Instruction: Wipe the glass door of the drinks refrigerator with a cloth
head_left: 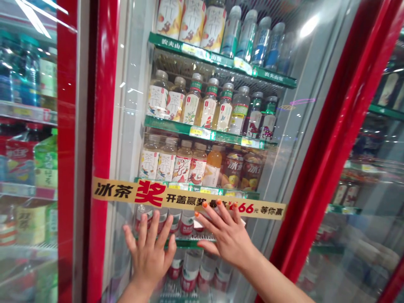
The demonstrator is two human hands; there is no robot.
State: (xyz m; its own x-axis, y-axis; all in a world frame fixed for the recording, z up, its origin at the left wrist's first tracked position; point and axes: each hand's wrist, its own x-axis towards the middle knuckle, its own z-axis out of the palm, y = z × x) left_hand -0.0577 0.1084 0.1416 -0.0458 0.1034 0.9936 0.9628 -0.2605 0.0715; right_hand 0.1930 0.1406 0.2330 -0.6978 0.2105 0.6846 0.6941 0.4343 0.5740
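In the lower middle of the head view, my left hand (pixel 150 252) is spread open in front of a refrigerator's glass door (pixel 132 113). My right hand (pixel 229 233) is also open, its fingers apart over a tan banner strip (pixel 179 199) with black and red lettering. Both palms face the glass; whether they press on it I cannot tell. Something white, partly hidden, shows behind my right hand. Through the glass stand rows of bottled drinks (pixel 210 101) on shelves with green edges (pixel 172 123).
Red door frames (pixel 102 126) border the glass on the left and right (pixel 328 139). To the left, another glass cooler holds bottles and cartons (pixel 46 164). More shelved drinks (pixel 345 193) appear at the right. Ceiling lights reflect in the glass.
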